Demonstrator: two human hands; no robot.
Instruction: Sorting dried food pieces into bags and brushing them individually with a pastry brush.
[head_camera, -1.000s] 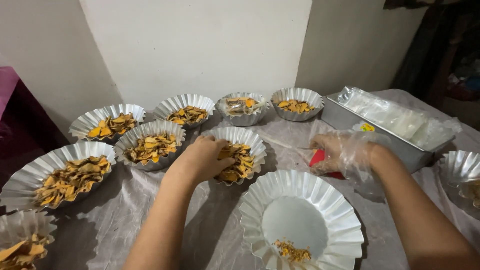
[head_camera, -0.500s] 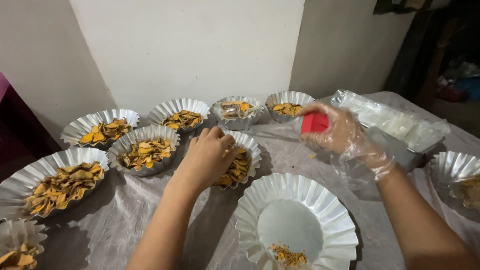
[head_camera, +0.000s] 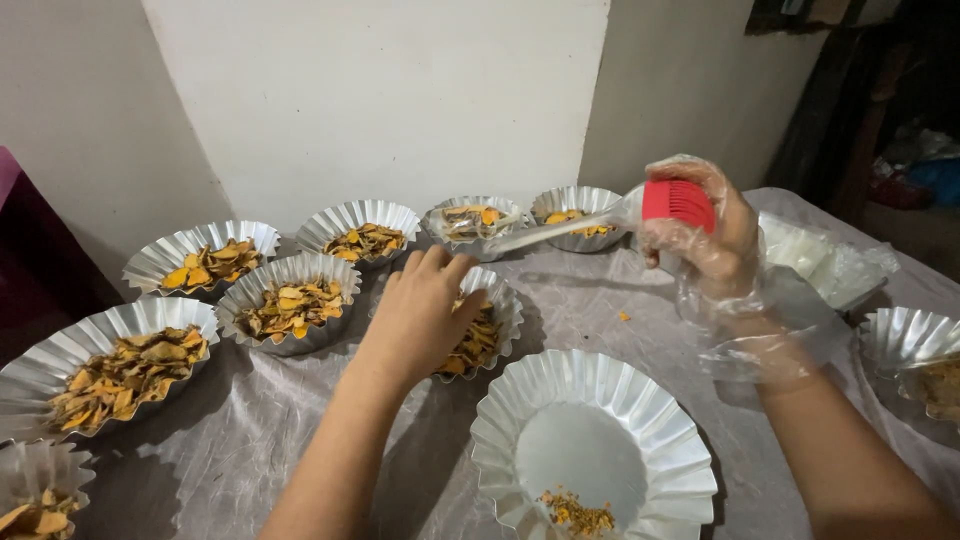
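My left hand is bare and rests palm down on the orange-yellow dried slices in a fluted metal dish at the table's middle. My right hand, in a loose clear plastic glove, is raised above the table and grips a brush with red bristles and a clear handle that points left. Below both hands stands a large fluted metal dish, mostly bare, with a small heap of orange crumbs at its near edge.
Several more fluted dishes of orange slices ring the table's left and back, on a grey cloth. A metal tray covered in clear plastic sits at the right. Another dish is at the right edge. A white wall is behind.
My right hand has lifted the red brush from the table beside the tray up and to the left. My left hand has stayed on the slices in the middle dish.
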